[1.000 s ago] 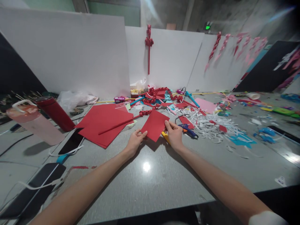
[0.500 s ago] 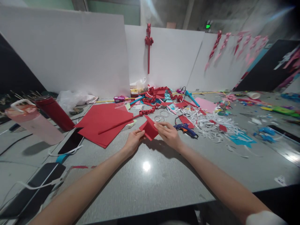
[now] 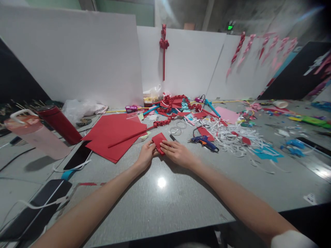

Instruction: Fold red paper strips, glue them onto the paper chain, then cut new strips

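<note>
Evidently, the folded red paper (image 3: 158,138) was the piece being worked, and it lay to the left of the glue gun (image 3: 204,143), which serves as the reference for all positions below. Both hands were closed on it: the left hand (image 3: 146,156), on the side away from the glue gun, gripped the lower left edge, while the right hand (image 3: 178,153), between paper and glue gun, laid its fingers over the lower right part, its thumb hidden. Whether the paper's underside touched the bench (image 3: 144,199) could not be determined. The principal risk was judged to be a crooked crease: the right fingers covered part of the paper, so misaligned edges could go unnoticed. Should those fingers lift early, the stiff-looking sheet might spring open. A secondary risk concerned clearance. A dark pen-like object (image 3: 173,137) lay left of the glue gun, just beyond the right fingers; a sweep toward the gun could knock both. Whether the gun was hot was not apparent; if so, contact might burn skin. Left of the glue gun, past the left hand, large red sheets (image 3: 111,134) carried a red paper stick (image 3: 129,136), which a careless elbow or wrist could crumple or roll off.
</note>
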A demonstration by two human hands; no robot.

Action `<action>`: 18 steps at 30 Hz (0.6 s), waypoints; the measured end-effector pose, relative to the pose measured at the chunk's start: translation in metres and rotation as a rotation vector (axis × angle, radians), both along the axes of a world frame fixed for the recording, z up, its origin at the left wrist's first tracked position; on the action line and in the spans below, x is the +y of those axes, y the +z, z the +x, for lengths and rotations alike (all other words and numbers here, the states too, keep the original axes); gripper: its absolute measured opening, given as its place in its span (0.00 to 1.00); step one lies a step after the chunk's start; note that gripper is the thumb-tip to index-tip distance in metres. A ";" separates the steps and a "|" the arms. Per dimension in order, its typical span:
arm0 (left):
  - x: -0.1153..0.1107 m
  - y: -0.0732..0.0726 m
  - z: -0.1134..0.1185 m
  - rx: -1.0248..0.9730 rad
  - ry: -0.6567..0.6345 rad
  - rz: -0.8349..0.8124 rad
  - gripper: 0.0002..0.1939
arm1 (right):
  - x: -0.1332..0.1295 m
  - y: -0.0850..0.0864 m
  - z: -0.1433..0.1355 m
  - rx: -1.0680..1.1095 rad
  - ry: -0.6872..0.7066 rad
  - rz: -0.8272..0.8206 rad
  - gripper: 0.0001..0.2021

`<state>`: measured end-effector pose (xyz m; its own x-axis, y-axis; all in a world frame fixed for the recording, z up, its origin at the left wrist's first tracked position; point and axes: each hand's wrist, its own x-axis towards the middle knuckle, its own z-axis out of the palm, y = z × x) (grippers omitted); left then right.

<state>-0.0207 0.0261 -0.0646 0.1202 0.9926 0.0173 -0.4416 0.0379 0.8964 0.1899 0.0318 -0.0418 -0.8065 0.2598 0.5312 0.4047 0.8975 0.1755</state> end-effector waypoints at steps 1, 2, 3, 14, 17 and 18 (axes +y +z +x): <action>-0.001 0.002 0.001 -0.013 -0.003 0.002 0.18 | 0.000 -0.001 0.000 0.000 -0.001 -0.002 0.22; -0.002 0.003 0.001 -0.026 -0.001 0.002 0.18 | 0.001 -0.001 0.000 0.002 -0.002 -0.005 0.21; -0.002 0.004 0.001 -0.039 0.006 0.000 0.18 | 0.001 -0.002 -0.001 0.005 -0.003 -0.010 0.21; -0.008 0.009 -0.006 0.413 0.169 0.291 0.17 | -0.012 0.013 -0.002 0.310 0.018 -0.232 0.27; -0.012 0.011 -0.007 0.546 0.187 0.405 0.14 | -0.010 0.010 -0.003 0.589 -0.081 -0.393 0.28; -0.013 0.012 -0.007 0.591 0.176 0.440 0.13 | -0.009 0.008 -0.003 0.668 -0.121 -0.473 0.28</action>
<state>-0.0277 0.0127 -0.0523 0.0724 0.9146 0.3978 0.1511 -0.4043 0.9020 0.1868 0.0226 -0.0336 -0.3120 0.6407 0.7016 0.3885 0.7599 -0.5212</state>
